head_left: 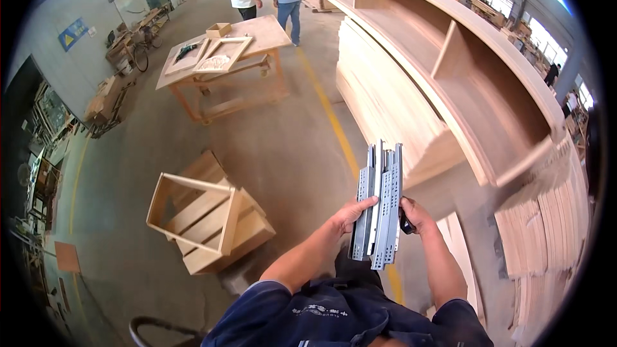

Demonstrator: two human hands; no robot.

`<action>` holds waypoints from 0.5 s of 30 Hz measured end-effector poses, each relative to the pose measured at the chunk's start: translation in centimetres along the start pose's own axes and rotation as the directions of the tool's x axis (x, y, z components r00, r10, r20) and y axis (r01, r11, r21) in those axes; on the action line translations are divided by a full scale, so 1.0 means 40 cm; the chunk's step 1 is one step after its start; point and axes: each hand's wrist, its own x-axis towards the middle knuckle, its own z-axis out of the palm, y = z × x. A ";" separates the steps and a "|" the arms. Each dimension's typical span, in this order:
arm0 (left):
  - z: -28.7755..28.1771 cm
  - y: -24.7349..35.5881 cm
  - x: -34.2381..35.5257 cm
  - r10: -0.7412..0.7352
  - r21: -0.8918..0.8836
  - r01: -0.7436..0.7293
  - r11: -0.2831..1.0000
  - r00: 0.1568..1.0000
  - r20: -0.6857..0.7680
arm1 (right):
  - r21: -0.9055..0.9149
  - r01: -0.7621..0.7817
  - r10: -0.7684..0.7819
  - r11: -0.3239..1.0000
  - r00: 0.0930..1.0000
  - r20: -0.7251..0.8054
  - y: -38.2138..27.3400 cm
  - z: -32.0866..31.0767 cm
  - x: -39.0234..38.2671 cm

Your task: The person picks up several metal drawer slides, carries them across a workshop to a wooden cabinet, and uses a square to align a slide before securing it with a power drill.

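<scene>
A bundle of silver metal drawer slides (387, 212) stands lengthwise between my hands, low in the centre right. My left hand (352, 216) grips the bundle from the left with its thumb over the front. My right hand (416, 215) is closed on its right side, with a small black object (406, 222) in or under the fingers that I cannot make out. Behind the slides is a stack of pale wooden boards (385, 90), under a long open wooden cabinet (469, 90).
Wooden drawer boxes (212, 225) sit at lower left. A work table (270, 35) with frames and a tool is farther ahead. Two people (286, 0) stand beyond it. More board stacks (540, 218) are at right. A yellow floor line (328, 109) runs ahead.
</scene>
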 end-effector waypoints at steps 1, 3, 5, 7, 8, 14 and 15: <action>-0.033 0.059 0.065 0.031 -0.002 -0.031 1.000 0.999 -0.029 | 0.005 0.013 -0.013 1.000 1.000 0.017 -0.019 -0.028 0.101; -0.112 0.193 0.194 0.065 -0.006 -0.065 0.998 0.995 -0.071 | 0.041 0.112 -0.113 0.993 0.993 0.022 -0.057 -0.085 0.333; -0.194 0.333 0.298 0.029 -0.006 -0.030 1.000 0.996 -0.086 | -0.145 0.120 -0.100 0.982 0.985 0.142 -0.120 -0.149 0.545; -0.264 0.455 0.391 0.161 0.039 -0.158 0.987 0.979 -0.123 | -0.189 0.137 -0.120 0.972 0.988 0.099 -0.174 -0.150 0.730; -0.320 0.525 0.449 0.192 0.045 -0.187 0.981 0.972 -0.133 | -0.066 0.123 -0.109 0.990 0.977 0.185 -0.217 -0.158 0.838; -0.553 0.953 0.634 0.263 0.070 -0.254 0.965 0.921 -0.288 | 0.108 0.003 -0.041 0.994 0.936 0.350 -0.513 -0.108 1.379; -0.600 1.022 0.674 0.296 0.085 -0.283 0.955 0.906 -0.302 | 0.100 0.019 -0.057 0.995 0.916 0.397 -0.522 -0.127 1.502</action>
